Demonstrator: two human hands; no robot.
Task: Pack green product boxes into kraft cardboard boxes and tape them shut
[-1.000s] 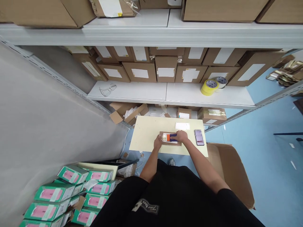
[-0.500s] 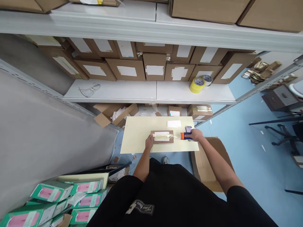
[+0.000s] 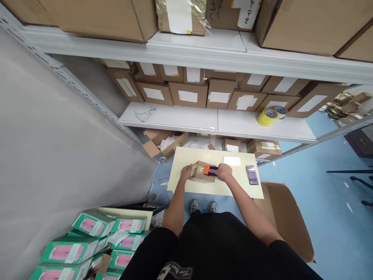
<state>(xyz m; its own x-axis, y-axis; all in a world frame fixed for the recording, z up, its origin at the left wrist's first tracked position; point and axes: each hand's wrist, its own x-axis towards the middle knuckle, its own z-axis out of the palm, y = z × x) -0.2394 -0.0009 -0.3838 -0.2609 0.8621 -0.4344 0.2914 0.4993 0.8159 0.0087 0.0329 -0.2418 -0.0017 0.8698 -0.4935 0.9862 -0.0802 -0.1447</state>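
Note:
A small brown cardboard box (image 3: 198, 168) with clear tape across it sits turned at an angle on a pale yellow tabletop (image 3: 236, 186). My left hand (image 3: 186, 172) is closed on the box's left end. In my right hand (image 3: 225, 171) is a tape dispenser (image 3: 207, 170) with an orange front and dark blue body. Its orange front is against or just above the box's top; I cannot tell which. A white label sheet (image 3: 232, 160) lies behind my right hand. Farther right lies a phone-like object (image 3: 252, 175), partly blurred.
Behind the table, a white shelf (image 3: 180, 116) holds labelled cartons (image 3: 189, 95), tape rolls (image 3: 267, 117) and glasses (image 3: 145, 114). An opened carton (image 3: 166, 144) stands below it. A large carton (image 3: 287, 217) stands at right, green-and-pink boxes (image 3: 93, 225) at lower left.
My right hand has brought the tape dispenser left onto or over the box. The box has turned, and its white label no longer faces up. The camera view has shifted left.

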